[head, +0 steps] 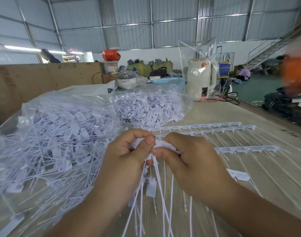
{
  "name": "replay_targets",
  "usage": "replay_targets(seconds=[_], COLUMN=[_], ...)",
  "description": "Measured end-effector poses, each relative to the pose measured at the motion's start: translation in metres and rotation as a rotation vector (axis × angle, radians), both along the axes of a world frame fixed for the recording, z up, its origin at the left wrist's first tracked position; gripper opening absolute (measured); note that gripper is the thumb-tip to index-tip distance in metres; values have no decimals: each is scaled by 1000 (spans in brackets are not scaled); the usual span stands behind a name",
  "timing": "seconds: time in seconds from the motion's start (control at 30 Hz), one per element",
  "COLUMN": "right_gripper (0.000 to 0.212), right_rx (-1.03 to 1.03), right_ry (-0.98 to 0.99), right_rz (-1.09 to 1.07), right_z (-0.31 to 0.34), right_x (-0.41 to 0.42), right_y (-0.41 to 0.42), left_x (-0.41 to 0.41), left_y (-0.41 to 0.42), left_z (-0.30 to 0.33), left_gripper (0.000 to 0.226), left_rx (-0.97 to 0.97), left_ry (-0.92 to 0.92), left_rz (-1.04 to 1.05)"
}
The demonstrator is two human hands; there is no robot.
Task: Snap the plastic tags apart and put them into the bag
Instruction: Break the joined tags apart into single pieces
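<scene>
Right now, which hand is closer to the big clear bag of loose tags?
Left. The left hand sits right beside the bag of loose tags; the right hand is on its far side, farther away.

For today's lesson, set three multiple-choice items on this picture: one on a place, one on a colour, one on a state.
1. Where do the unsnapped tag strips lie?
A. on the table, right of the hands
B. inside the bag
C. on the floor

2. What colour is the basket at the back?
A. red
B. light blue
C. black

3. What are the two hands doing?
A. resting flat on the table
B. both gripping a bunch of tags
C. only one holds anything

Answers:
1 A: the strips lie flat on the table.
2 B: its mesh wall is light blue.
3 B: left hand and right hand both curl round the tags, cords hanging below.
</scene>
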State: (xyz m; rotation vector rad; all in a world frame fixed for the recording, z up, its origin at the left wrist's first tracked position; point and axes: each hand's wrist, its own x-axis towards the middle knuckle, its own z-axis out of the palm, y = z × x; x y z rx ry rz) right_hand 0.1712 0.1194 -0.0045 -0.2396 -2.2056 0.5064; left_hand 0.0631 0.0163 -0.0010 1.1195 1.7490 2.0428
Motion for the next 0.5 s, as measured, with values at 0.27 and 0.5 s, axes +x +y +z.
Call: replay_targets(seconds=[0.27,0.5], right_gripper=[32,29], right_rx=[-7,-77], right_ry=[138,98], right_rz=[-23,128], right_z=[-5,-2], right_x=[-5,0], right_y=[-7,1], left_x=[9,-3], left_y=[3,0], left_z=[-1,0], left_gripper=[11,11], left_rx=[74,70], left_ry=[-337,-347], left_rz=[-73,-46])
